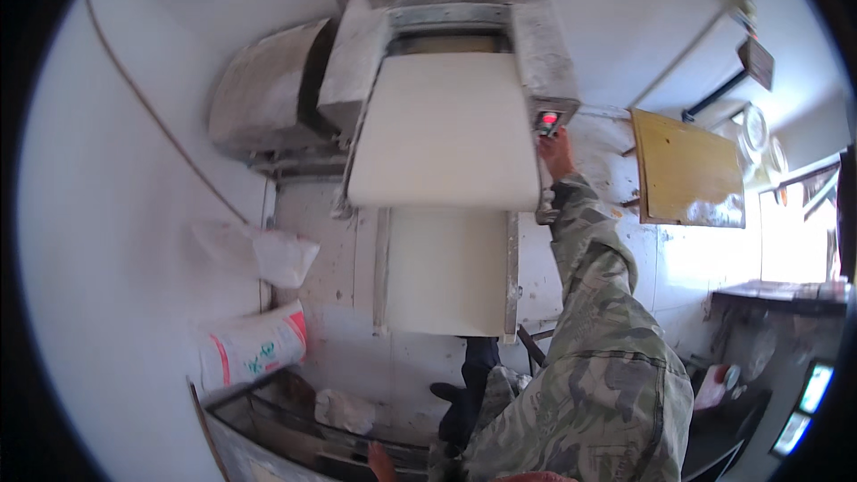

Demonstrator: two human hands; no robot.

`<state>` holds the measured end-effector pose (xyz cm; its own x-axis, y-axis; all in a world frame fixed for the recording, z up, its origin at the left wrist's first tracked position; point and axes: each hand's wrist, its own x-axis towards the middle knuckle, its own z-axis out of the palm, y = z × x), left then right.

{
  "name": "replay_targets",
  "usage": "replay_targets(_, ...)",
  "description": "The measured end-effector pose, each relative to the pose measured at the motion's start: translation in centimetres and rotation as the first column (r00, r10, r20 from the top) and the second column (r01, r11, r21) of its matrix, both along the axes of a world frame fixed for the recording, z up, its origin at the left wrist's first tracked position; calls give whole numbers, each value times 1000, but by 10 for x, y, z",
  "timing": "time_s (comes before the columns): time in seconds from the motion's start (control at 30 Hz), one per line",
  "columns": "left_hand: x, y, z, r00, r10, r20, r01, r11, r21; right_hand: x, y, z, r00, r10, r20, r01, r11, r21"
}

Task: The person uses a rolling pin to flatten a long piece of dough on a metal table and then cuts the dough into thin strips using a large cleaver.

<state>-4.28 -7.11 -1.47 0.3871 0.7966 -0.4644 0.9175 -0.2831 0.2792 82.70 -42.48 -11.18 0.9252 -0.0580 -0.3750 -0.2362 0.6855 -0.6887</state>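
My right arm, in a camouflage sleeve, stretches forward to the right side of a grey metal roller machine. My right hand has its fingertips up at a small control switch that shows a red light. Its fingers are too small and partly hidden to tell their grip. A wide, pale, smooth sheet comes out of the machine and curves over its front edge; I cannot tell whether it is belt or dough. Below it lies a cream-coloured sloping board. At the lower edge a little of my left hand shows, blurred, above a dark-framed bin.
A rounded metal housing adjoins the machine on the left. A printed white sack stands behind the dark-framed bin. To the right are a yellowish wooden board and a cluttered ledge. My dark shoe is below.
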Motion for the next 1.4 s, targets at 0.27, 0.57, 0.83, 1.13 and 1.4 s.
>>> replay_targets(0.27, 43, 23, 16, 969, 156, 194, -153, 988, -28, -109, -105, -56, 955, 268, -123, -277, 959, -59)
replay_targets(0.57, -115, -20, 17, 709, 648, 279, -664, 747, -45, -321, 54, -22, 606, 542, -582, -783, 538, -314)
replay_targets(0.83, -233, -19, -21, -123, 903, 412, -903, 70, -423, -478, 282, -15, -644, 610, -462, 233, -420, -877)
replay_targets(1.13, -358, -78, -46, -962, -249, 109, -71, -159, -985, -755, 602, 78, -414, 789, -454, -726, -587, -359)
replay_targets(1.4, -381, -17, -56, -650, -760, 7, 52, -53, -997, -1013, 764, 103, -819, 517, -250, -513, -854, -86)
